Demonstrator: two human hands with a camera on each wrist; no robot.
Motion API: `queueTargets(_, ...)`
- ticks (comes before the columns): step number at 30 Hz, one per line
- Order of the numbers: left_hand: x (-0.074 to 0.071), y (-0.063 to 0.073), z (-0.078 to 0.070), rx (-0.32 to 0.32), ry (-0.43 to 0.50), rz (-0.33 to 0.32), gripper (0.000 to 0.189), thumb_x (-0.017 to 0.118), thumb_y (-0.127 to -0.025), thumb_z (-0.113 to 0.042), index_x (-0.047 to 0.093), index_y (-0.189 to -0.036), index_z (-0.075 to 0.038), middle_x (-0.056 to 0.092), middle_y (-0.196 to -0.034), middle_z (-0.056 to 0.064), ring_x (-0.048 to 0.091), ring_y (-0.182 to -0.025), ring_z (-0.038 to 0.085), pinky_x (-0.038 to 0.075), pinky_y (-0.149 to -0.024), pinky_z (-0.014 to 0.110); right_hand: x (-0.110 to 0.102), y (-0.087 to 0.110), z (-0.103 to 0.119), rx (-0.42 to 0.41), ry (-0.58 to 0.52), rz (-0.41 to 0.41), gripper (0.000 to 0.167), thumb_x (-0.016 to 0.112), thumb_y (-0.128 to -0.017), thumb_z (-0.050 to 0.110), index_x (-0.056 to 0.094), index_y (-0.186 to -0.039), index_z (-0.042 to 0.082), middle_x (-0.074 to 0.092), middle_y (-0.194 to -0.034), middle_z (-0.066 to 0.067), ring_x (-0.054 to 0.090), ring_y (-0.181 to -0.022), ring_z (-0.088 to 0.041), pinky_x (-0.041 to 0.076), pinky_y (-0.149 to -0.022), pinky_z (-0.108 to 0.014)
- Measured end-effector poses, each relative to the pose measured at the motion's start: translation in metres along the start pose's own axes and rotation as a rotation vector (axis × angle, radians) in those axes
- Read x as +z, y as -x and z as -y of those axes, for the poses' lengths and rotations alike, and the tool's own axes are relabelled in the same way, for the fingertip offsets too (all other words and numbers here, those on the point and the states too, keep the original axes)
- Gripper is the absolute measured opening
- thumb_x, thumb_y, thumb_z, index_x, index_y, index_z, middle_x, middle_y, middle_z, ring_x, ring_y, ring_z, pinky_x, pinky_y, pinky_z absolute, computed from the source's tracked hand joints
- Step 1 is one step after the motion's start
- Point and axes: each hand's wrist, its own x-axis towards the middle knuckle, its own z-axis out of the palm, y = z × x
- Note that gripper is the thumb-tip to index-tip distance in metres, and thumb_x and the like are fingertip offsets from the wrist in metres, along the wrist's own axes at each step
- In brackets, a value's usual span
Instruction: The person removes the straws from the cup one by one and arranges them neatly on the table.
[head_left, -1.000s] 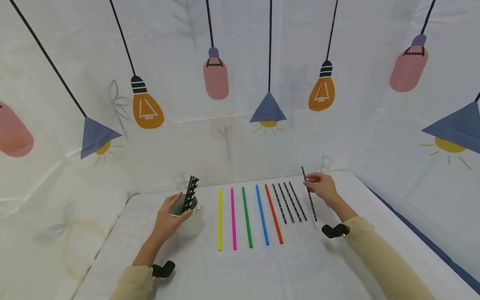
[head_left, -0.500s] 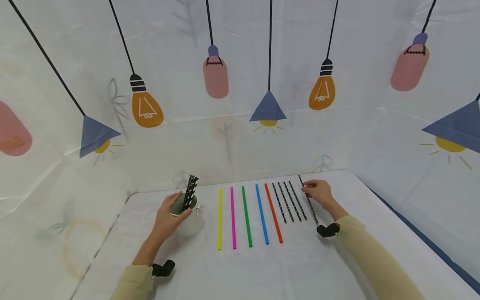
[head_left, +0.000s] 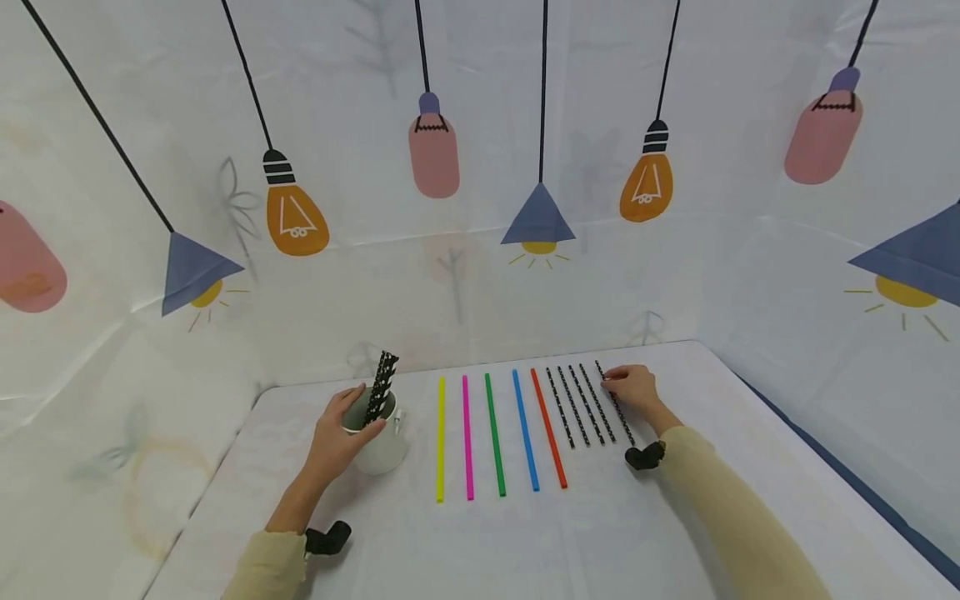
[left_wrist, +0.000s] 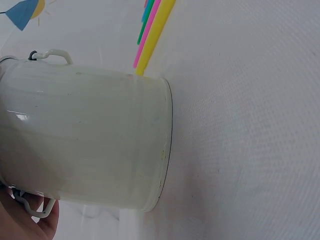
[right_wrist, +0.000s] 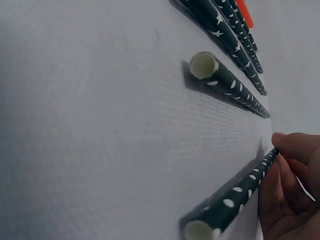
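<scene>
My left hand (head_left: 333, 437) grips the rim of a small pale enamel pail (head_left: 381, 457), which stands upright on the table. Out of it pokes a bunch of black-and-white patterned straws (head_left: 381, 387). In the left wrist view the pail's side (left_wrist: 90, 135) fills much of the picture, with fingers partly hidden behind a side lug. Over at the right end of a row, my right hand (head_left: 633, 390) pinches a black paper straw (head_left: 621, 414) with white marks near its far end. In the right wrist view that straw (right_wrist: 235, 200) lies on or very close to the cloth.
Coloured straws lie side by side mid-table: yellow (head_left: 440, 437), pink (head_left: 467, 437), green (head_left: 495, 435), blue (head_left: 525, 429) and red (head_left: 549, 429). Several black patterned straws (head_left: 574, 406) continue the row to the right. A printed white cloth wall (head_left: 480, 292) rises behind the table.
My right hand has brought its black straw down and left, closer to the row and nearly parallel to it. The left hand and the pail have stayed put.
</scene>
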Motion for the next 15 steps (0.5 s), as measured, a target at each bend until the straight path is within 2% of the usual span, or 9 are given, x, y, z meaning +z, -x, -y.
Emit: queueTargets(15, -0.0001, -0.0001, -0.0006, 0.001, 0.003, 0.003, 0.078, 0.079, -0.082, -0.033, 0.044, -0.144, -0.002, 0.043, -0.14, 0.018, 0.038, -0.131, 0.039, 0.03, -0.102, 0.064, 0.0105, -0.01, -0.002, -0.008, 0.084, -0.009, 0.03, 0.072, -0.086, 0.015, 0.07, -0.107, -0.007, 0.069, -0.099, -0.021, 0.065, -0.077, -0.024, 0.053, -0.065, -0.033)
